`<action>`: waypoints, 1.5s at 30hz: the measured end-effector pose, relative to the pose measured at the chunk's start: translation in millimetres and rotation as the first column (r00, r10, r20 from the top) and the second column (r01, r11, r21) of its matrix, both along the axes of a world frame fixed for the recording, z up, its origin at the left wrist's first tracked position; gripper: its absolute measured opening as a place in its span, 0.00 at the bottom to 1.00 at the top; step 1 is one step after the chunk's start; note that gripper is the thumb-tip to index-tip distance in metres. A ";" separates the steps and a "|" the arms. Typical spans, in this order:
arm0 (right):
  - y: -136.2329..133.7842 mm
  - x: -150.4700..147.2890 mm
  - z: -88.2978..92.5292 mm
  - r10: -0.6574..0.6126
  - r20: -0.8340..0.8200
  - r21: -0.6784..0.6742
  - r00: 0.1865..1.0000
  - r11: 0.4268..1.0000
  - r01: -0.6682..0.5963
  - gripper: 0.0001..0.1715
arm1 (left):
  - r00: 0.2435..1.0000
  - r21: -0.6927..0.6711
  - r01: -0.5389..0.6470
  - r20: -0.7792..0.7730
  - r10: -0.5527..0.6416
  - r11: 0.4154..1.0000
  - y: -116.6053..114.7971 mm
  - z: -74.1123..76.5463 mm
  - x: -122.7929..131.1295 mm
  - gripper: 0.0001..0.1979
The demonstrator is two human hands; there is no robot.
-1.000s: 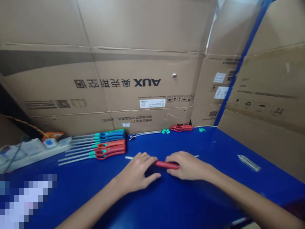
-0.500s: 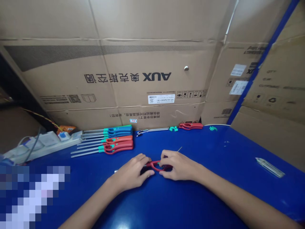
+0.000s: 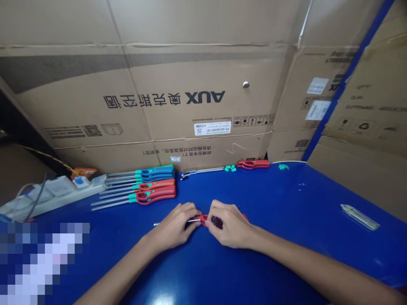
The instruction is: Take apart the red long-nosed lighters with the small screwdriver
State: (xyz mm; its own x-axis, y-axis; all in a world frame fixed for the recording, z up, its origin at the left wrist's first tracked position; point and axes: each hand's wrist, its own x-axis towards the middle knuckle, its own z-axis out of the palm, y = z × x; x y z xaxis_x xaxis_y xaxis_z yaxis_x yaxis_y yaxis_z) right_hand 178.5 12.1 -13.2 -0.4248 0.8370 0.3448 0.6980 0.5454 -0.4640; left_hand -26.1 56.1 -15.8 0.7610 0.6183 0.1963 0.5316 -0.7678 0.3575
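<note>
In the middle of the table, my left hand [image 3: 178, 224] is closed around the front part of a red long-nosed gas lighter [image 3: 245, 217]. The tip of its metal tube [image 3: 156, 224] sticks out left of that hand. My right hand [image 3: 230, 223] grips a screwdriver with a dark red, rounded handle [image 3: 217, 222]. Its thin metal shaft [image 3: 194, 220] points left, towards the left fingertips and over the lighter's body. Exactly where the screwdriver tip touches is hidden by the left fingers. Part of the lighter lies behind the right hand.
Finished-looking lighters [image 3: 155, 195] in red, orange and blue lie stacked at left, beside a power strip [image 3: 57, 192]. Along the cardboard wall [image 3: 165, 76] are metal rods [image 3: 206, 170], green pieces [image 3: 229, 168] and a red lighter body [image 3: 253, 164]. A clear plastic packet [image 3: 359, 217] lies right.
My right hand has turned the screwdriver: its shaft stuck out up and to the right before, and now points left over the lighter. My left hand keeps its hold. The view has shifted slightly.
</note>
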 end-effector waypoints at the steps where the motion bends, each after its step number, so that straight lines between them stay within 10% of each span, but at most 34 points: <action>1: 1.4 1.3 3.3 0.001 -0.065 -0.008 0.998 1.000 -0.002 0.09 | 1.000 -0.030 -0.019 0.020 0.020 0.999 1.1 -1.2 -0.7 0.07; 6: 19.9 29.9 28.0 -0.063 -0.217 0.058 0.974 0.995 0.078 0.12 | 0.979 -0.169 -0.107 0.153 0.133 0.980 5.6 -6.9 -4.1 0.17; 11: 40.2 68.5 34.1 -0.207 0.252 -0.134 0.945 0.960 0.246 0.10 | 0.989 -0.117 -0.061 0.129 0.076 0.991 3.3 -1.6 -4.0 0.06; 22: 14.1 37.7 34.1 0.172 0.183 -0.253 0.968 0.960 -0.122 0.16 | 0.997 -0.008 0.048 0.057 -0.048 0.999 -1.4 5.7 -4.0 0.09; 30: 11.4 45.9 42.0 0.180 0.306 -0.386 0.935 0.921 -0.051 0.07 | 0.996 0.098 0.067 -0.063 -0.061 0.993 -8.0 19.8 -6.1 0.05; 45: -1.0 24.3 32.9 0.200 0.416 -0.099 0.887 0.980 -0.174 0.12 | 0.994 0.081 0.040 0.097 -0.048 0.996 -19.6 4.4 13.9 0.09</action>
State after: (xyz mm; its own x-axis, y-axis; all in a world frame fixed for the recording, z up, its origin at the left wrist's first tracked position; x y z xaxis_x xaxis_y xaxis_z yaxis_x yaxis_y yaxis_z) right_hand 202.8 11.2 19.7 -0.6700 0.7405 0.0525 0.7225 0.6668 -0.1827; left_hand -12.2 36.5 -11.5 0.7614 0.5643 0.3191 0.4618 -0.8176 0.3440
